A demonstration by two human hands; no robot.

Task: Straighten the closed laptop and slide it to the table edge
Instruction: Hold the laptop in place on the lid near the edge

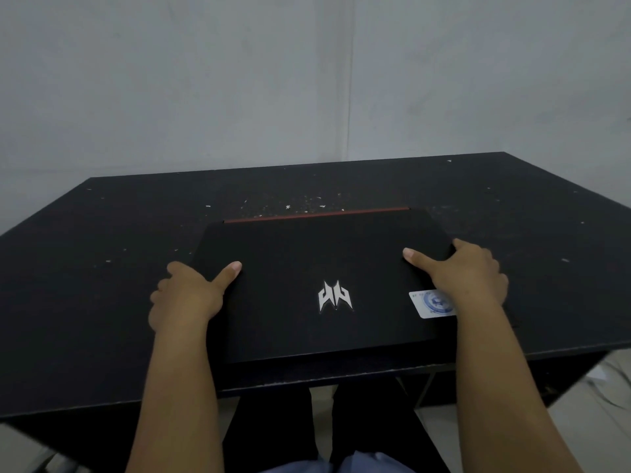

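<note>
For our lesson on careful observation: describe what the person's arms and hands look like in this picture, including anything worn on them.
Both forearms are bare up to the bottom of the frame: no sleeves show. The left hand and right hand wear no gloves, and no ring, watch or bracelet can be seen. The thumbnails look short and plain. No markings stand out in this dim light.

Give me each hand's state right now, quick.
Left hand: shut on the laptop, gripping its left edge, thumb on the lid.
Right hand: shut on the laptop, gripping its right edge, thumb on the lid.
</note>
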